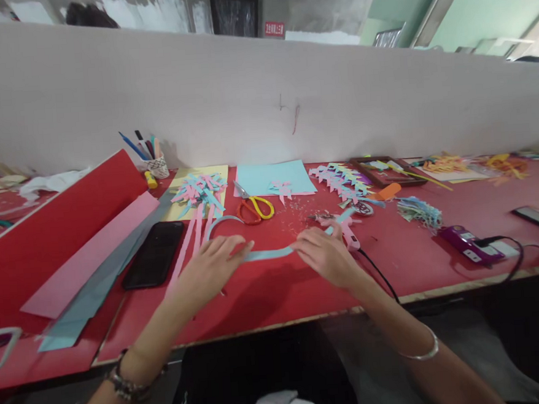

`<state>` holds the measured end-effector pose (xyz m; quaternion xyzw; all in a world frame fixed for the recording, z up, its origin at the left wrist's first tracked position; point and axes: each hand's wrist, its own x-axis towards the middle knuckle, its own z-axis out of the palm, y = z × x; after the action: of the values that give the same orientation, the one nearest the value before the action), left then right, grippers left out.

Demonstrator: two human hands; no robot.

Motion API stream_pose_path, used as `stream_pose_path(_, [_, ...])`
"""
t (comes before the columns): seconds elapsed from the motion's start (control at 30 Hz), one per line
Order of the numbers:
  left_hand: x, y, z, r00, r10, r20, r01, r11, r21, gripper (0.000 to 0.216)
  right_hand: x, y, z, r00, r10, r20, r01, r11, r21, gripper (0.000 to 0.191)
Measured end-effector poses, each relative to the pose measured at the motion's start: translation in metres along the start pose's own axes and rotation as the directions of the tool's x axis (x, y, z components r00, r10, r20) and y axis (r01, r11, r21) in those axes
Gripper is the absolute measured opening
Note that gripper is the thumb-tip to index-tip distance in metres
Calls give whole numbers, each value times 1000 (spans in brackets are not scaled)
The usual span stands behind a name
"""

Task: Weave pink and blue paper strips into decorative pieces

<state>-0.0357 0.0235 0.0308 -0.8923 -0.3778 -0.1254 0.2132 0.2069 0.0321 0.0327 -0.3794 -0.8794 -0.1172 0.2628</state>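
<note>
A long light blue paper strip (273, 253) lies stretched across the red table (267, 300) between my two hands. My left hand (211, 261) pinches its left end, fingers closed on the paper. My right hand (323, 253) grips the strip's right part, fingers curled over it. Behind my left hand the strip curls up in a loop (220, 222). Pink strips (193, 238) lie just left of that loop.
A black phone (154, 254) lies to the left beside pink, grey and red sheets (84, 258). Orange and yellow scissors (254, 208), a pen cup (157, 165), piles of cut paper (342, 181), a glue gun (349, 236) and a purple device (465, 242) with cable surround them.
</note>
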Motion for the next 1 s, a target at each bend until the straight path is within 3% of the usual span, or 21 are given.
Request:
stream_pose_path(0.13, [-13, 31, 20, 992, 125, 9, -124, 992, -29, 31, -26, -5, 28, 977, -212, -29, 210, 976, -52, 31])
stream_pose_path(0.2, [-17, 41, 26, 989, 146, 11, -145, 987, -74, 24, -33, -7, 35, 969, -247, -12, 247, 969, -23, 30])
stream_pose_path(0.47, [-29, 41, 32, 993, 107, -48, -114, 976, -186, 15, -32, -28, 43, 972, -214, 101, 197, 968, 152, 17])
stream_pose_path(0.67, [-37, 39, 29, 998, 38, -57, -50, 972, -229, 17, -27, -51, 55, 958, -91, 273, 33, 978, 207, 13])
stream_pose_path(1.0, [-42, 50, 31, 968, -250, -20, 232, 924, -305, 25, -24, -53, 56, 977, -41, 208, 13, 991, 134, 22])
